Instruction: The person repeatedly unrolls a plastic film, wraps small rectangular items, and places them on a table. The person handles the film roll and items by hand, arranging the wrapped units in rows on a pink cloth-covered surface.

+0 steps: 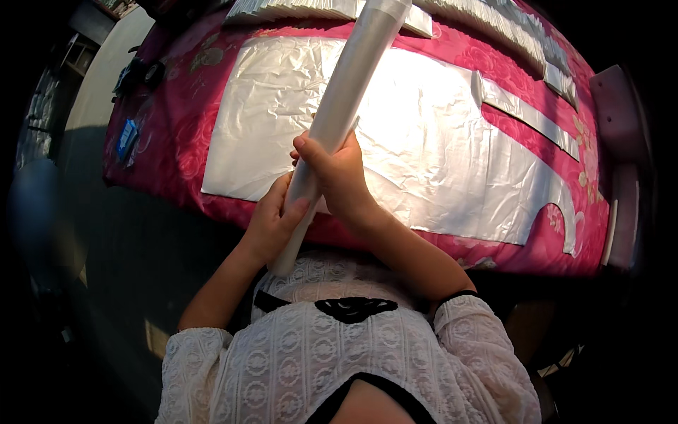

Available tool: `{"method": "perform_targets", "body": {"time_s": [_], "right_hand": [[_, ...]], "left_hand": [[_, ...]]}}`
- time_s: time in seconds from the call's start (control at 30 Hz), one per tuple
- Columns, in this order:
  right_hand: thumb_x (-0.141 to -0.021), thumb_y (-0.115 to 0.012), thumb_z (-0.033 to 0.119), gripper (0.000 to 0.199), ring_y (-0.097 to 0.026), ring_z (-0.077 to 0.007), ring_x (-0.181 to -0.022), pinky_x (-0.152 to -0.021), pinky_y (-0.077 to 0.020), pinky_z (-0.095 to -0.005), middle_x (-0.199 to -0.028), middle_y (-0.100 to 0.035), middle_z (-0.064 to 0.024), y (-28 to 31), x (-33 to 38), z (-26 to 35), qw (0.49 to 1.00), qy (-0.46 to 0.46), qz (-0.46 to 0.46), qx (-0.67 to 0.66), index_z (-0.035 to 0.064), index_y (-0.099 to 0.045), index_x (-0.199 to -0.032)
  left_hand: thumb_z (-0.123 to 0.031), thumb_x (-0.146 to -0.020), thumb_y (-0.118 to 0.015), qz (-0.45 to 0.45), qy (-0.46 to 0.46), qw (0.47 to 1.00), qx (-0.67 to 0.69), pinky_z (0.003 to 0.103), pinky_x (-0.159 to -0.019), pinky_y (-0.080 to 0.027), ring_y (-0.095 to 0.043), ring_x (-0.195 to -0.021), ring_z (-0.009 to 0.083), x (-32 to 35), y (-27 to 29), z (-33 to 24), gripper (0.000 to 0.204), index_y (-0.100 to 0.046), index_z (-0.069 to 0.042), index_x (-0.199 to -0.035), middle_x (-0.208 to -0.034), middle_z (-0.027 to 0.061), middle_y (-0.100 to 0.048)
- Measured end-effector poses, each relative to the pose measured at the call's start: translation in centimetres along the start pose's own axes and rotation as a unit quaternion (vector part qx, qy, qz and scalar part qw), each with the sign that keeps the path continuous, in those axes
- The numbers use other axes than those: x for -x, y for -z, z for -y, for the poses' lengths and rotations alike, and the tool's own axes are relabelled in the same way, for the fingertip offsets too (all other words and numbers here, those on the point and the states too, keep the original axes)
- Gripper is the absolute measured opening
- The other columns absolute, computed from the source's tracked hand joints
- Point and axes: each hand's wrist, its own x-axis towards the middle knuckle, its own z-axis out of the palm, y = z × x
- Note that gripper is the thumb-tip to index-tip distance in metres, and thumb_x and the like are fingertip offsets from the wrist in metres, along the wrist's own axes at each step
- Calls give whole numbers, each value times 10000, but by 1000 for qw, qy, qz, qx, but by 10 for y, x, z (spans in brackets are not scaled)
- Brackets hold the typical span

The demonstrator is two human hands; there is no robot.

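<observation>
A long roll of translucent white plastic film [353, 71] slants up and away from my lap, with its near end close to my waist. My left hand [272, 219] wraps its lower part. Just above, my right hand [335, 169] grips the same roll, thumb laid along its front. Beneath and beyond the roll, a wide white plastic sheet [431, 155] is spread out, wrinkled and shiny, with a curved cut-out and a narrow strip at its right end. The roll covers part of this sheet, and its far end passes out of the top of the view.
The sheet lies on a bed with a pink flowered cover [191, 141]. Stacks of folded white plastic [494, 32] line the far side. A separate white strip [530, 116] lies at the right. A blue packet [126, 138] and a dark roll [154, 74] sit at the left edge.
</observation>
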Motion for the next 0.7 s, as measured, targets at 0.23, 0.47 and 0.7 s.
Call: {"method": "perform_targets", "body": {"time_s": [0.23, 0.47, 0.7], "right_hand": [[-745, -695, 170, 609, -567, -173, -850, -761, -475, -303, -919, -545, -91, 37, -26, 30, 987, -132, -67, -70, -11, -354, -1216], [-820, -617, 169, 333, -556, -111, -713, -599, -455, -211, -942, -595, -99, 129, -63, 83, 985, -18, -138, 107, -31, -532, -1072], [-840, -616, 331, 337, -478, -45, -586, -546, -386, -178, -737, -587, -16, 132, -60, 97, 894, -124, -13, 430, 4, -635, -920]], "left_hand": [[-512, -815, -572, 147, 92, 976, 132, 232, -591, -469, -553, -647, 105, 23, 24, 17, 617, -447, -6, -1145, -783, 59, -549], [-403, -787, -659, 192, 169, 956, 142, 252, -573, -474, -548, -630, 107, 48, 33, 48, 519, -463, -23, -1081, -763, 48, -546], [-298, -809, -668, 126, 141, 982, 5, 256, -575, -465, -539, -634, 103, 57, 22, 42, 513, -434, -27, -1177, -764, 36, -548]]}}
